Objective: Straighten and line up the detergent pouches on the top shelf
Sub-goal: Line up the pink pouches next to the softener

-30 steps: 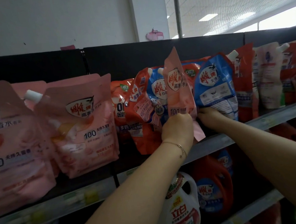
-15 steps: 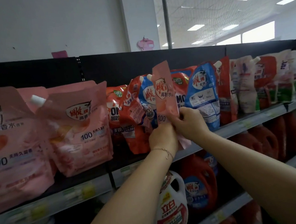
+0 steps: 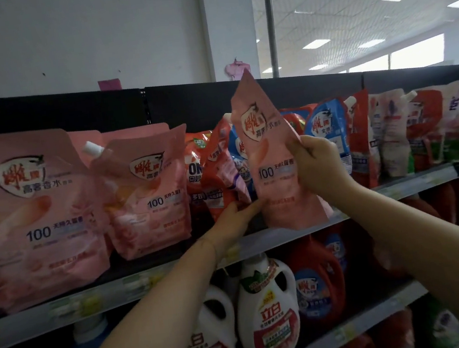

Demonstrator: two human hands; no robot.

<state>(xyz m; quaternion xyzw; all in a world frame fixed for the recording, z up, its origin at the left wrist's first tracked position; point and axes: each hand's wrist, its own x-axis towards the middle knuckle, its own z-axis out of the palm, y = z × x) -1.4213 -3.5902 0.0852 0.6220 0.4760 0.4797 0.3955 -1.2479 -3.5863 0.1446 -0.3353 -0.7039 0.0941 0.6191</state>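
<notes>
Right hand [image 3: 316,168] grips pink pouch [image 3: 275,167] by its right edge, tilted, in front of top shelf [image 3: 289,234]; left hand [image 3: 233,220] pinches its lower left edge.

Pink detergent pouch [image 3: 275,165] tilted with top corner leaning left, held lifted before the top shelf [image 3: 289,237], orange pouches [image 3: 216,172] slumped just left of it, blue pouch [image 3: 326,129] right, two pink pouches [image 3: 148,190] upright further left

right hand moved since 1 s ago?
Yes. The right hand has gone up the pink pouch, from the shelf edge to mid-pouch height.
</notes>
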